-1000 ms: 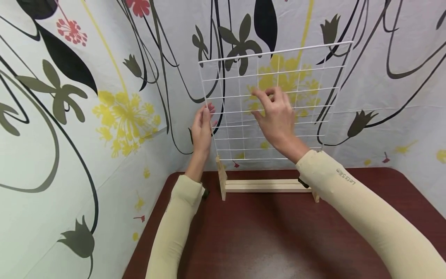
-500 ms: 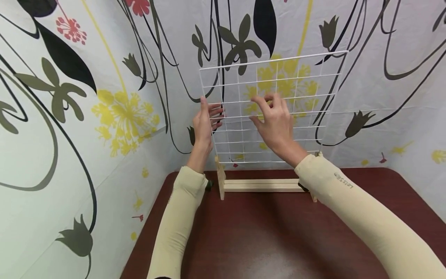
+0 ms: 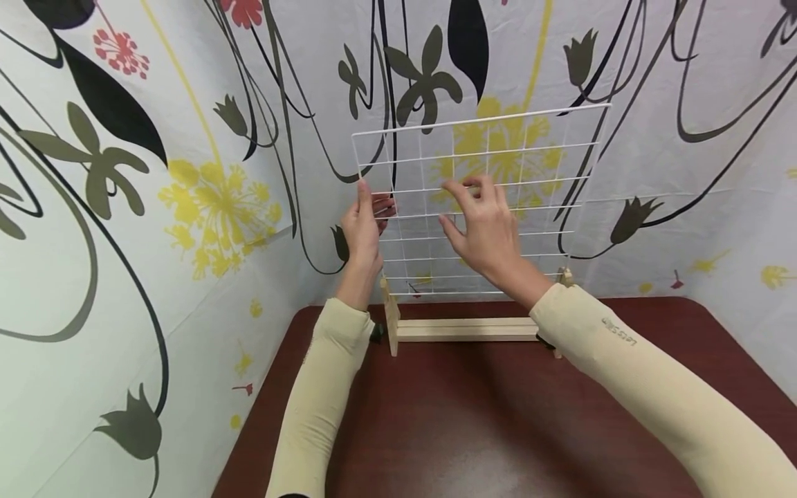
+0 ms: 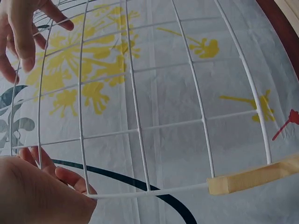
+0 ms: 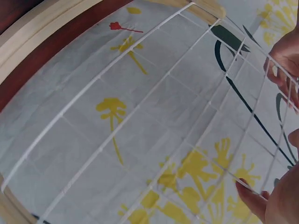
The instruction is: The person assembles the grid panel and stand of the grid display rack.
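A white wire grid panel (image 3: 436, 125) stands upright, leaning slightly, with its lower corners at the side pieces of a wooden stand (image 3: 467, 330). My left hand (image 3: 362, 228) grips the grid's left edge, thumb in front and fingers behind the wires. Around the middle of the grid, my right hand (image 3: 488, 225) holds the wires with bent fingers, the thumb set apart below them. In the left wrist view, the tip of a wooden side piece (image 4: 219, 185) meets the grid's lower corner. The right wrist view shows a right-hand finger (image 5: 252, 196) crossed by a wire.
The stand rests toward the back of a dark red-brown table (image 3: 448, 429). Patterned fabric (image 3: 218, 373) with flowers and leaves hangs close along the left side and behind the grid. The right forearm's sleeve (image 3: 623, 360) partly covers the stand's right end.
The grid's top edge has come down, and my right hand has moved down with it. My left hand's thumb has shifted up along the edge and its fingers have spread behind the wires.
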{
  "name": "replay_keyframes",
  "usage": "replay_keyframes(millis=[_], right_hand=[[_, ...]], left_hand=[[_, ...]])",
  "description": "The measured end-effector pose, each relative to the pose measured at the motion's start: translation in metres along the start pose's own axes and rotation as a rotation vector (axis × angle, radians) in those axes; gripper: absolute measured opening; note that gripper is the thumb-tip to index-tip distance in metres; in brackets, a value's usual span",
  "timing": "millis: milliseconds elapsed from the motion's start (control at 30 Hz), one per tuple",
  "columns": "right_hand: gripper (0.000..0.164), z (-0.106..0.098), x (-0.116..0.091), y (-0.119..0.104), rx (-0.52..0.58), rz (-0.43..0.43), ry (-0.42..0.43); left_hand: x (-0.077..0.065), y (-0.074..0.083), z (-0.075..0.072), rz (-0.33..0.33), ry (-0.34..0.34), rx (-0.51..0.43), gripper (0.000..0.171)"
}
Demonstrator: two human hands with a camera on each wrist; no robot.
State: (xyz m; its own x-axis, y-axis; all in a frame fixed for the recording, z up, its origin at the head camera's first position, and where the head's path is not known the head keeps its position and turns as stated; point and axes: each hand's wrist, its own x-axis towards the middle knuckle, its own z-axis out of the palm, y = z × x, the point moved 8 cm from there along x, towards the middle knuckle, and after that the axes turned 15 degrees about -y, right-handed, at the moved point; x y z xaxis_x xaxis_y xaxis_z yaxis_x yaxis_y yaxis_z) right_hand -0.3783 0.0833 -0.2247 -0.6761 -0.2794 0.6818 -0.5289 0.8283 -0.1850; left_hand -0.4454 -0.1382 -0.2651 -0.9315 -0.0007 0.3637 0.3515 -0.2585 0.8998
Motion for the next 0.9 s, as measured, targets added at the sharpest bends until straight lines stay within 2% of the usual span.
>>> replay_keyframes(millis=[167,267,367,433,500,600,667,700,767,833,900], right_hand=[[0.063,-0.016,0.002,0.003,-0.031,-0.003,-0.175],[0.064,-0.036,0.003,0.007,-0.030,-0.024,-0.223],[0.057,-0.063,0.001,0.011,-0.045,-0.067,-0.137],[0.049,-0.084,-0.003,0.015,-0.042,-0.084,-0.009],[0.045,-0.106,-0.008,0.025,0.021,-0.045,0.158],[0.036,-0.135,-0.017,0.054,0.278,0.119,0.377],[0.031,-0.145,-0.022,0.078,0.541,0.242,0.442],[0.031,-0.146,-0.023,0.089,0.668,0.297,0.434],[0.033,-0.141,-0.023,0.109,0.902,0.386,0.359],[0.042,-0.129,-0.023,0.124,1.085,0.437,0.223],[0.050,-0.116,-0.024,0.136,1.215,0.454,0.091]], left_hand=[[0.001,-0.002,-0.001,0.004,0.009,-0.030,0.058],[0.003,-0.003,0.002,0.008,-0.008,-0.060,0.055],[0.004,-0.004,0.004,0.008,-0.010,-0.085,0.053],[0.004,-0.004,0.003,0.004,-0.007,-0.088,0.053],[0.004,-0.004,0.003,0.004,-0.003,-0.090,0.054],[0.003,-0.004,0.002,0.006,-0.002,-0.097,0.057],[0.003,-0.004,0.001,0.010,-0.008,-0.111,0.058],[0.002,-0.004,0.001,0.010,-0.012,-0.117,0.058],[0.002,-0.004,0.001,0.011,-0.018,-0.128,0.057],[0.001,-0.005,0.000,0.011,-0.017,-0.135,0.053],[0.000,-0.006,0.000,0.010,-0.013,-0.141,0.049]])
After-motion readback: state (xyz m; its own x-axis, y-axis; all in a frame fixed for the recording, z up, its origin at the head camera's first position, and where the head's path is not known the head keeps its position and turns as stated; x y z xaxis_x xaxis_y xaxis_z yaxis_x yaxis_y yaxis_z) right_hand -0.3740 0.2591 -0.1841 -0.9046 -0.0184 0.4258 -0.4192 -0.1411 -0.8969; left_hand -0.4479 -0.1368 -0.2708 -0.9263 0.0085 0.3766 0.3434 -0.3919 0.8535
